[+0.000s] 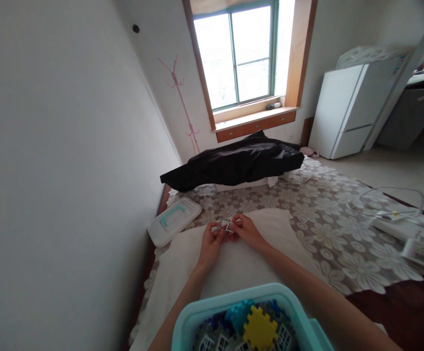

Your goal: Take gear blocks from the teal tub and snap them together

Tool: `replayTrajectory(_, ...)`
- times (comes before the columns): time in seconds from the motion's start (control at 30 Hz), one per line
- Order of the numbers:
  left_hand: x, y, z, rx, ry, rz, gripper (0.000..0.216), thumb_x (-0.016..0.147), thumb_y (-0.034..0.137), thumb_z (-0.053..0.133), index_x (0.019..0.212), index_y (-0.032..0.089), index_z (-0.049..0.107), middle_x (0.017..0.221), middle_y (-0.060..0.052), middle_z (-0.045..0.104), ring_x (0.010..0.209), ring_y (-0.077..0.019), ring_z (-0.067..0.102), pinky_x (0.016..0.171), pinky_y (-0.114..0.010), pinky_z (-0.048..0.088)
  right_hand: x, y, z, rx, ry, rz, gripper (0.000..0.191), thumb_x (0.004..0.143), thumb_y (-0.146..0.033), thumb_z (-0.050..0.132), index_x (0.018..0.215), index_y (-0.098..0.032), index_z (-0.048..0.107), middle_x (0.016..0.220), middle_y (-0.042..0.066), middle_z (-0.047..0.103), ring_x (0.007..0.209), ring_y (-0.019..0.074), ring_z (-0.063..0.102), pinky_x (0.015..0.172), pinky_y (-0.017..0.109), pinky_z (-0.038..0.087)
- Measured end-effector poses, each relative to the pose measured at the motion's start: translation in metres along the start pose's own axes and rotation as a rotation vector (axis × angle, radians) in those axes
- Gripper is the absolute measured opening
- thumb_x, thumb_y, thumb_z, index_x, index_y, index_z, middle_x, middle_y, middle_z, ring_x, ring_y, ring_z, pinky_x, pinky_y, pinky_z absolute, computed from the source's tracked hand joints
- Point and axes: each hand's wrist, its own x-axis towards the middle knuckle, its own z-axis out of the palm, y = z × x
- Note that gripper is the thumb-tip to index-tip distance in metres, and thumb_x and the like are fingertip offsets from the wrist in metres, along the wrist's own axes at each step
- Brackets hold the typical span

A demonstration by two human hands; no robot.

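Over a white cloth [248, 263], my two hands come together in the middle of the view. My right hand [246, 230] pinches a small white window-shaped toy piece [230, 226] with a grid of openings. Close beside it, my left hand [212, 241] has its fingers closed on a small grey piece [219, 227], mostly hidden by the fingertips. The two pieces are very near each other; whether they touch I cannot tell. Nearest to me stands a light blue bin [234, 295] of building pieces, among them a yellow gear-edged plate [260, 327] and white window pieces.
A white lid [173, 234] with a teal handle lies left by the wall. Black cloth [234, 161] covers something at the far edge of the flower-patterned tablecloth [329, 214]. At right are a white cable [420, 200] and a power strip [391, 224]. A fridge [343, 112] stands beyond.
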Motion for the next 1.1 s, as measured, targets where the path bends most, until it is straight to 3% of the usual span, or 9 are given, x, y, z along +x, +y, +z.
replayTrajectory(0.13,0.0001,0.0008,-0.0006,0.005,-0.018,-0.004,0.061,0.075,0.052,0.087,0.111,0.022,0.048,0.093,-0.008,0.08,0.09,-0.028,0.079,0.093,-0.049,0.061,0.0,-0.0011,-0.0003,-0.021,0.012,0.021,0.04,0.079,-0.055,0.073,0.087,-0.025,0.048,0.062,-0.002,0.07,0.049,0.018,0.066,0.047,0.027,0.052)
replayTrajectory(0.43,0.0018,-0.0033,-0.003,0.04,0.009,-0.011,0.065,0.074,0.054,0.087,0.117,0.021,0.051,0.098,-0.011,0.081,0.09,-0.0294,0.079,0.093,-0.049,0.061,-0.0034,0.0006,0.0044,-0.103,0.116,-0.093,0.029,0.084,-0.05,0.066,0.089,-0.026,0.05,0.064,-0.001,0.069,0.051,0.0189,0.066,0.048,0.028,0.052)
replayTrajectory(0.83,0.0014,0.0002,-0.0019,0.071,-0.012,-0.024,0.071,0.073,0.053,0.087,0.126,0.019,0.055,0.095,-0.01,0.081,0.089,-0.0295,0.079,0.091,-0.048,0.062,-0.0068,-0.0015,0.0061,-0.196,0.091,-0.132,0.025,0.089,-0.047,0.063,0.091,-0.025,0.052,0.068,0.001,0.072,0.052,0.0199,0.066,0.049,0.029,0.051)
replayTrajectory(0.93,0.0018,-0.0013,-0.003,0.053,0.046,-0.005,0.068,0.073,0.056,0.087,0.119,0.021,0.053,0.102,-0.012,0.08,0.089,-0.0283,0.078,0.086,-0.044,0.062,-0.0071,-0.0027,0.0047,-0.251,0.122,-0.183,0.023,0.092,-0.046,0.061,0.097,-0.025,0.054,0.071,0.001,0.073,0.059,0.0213,0.07,0.056,0.03,0.054)
replayTrajectory(1.1,0.001,0.0017,-0.0038,0.106,0.142,0.048,0.063,0.076,0.06,0.082,0.114,0.022,0.049,0.1,-0.011,0.079,0.072,-0.0195,0.073,0.06,-0.028,0.055,-0.009,-0.0052,0.0029,-0.342,0.196,-0.273,0.02,0.095,-0.043,0.059,0.103,-0.024,0.06,0.082,0.003,0.074,0.069,0.022,0.071,0.066,0.032,0.055)
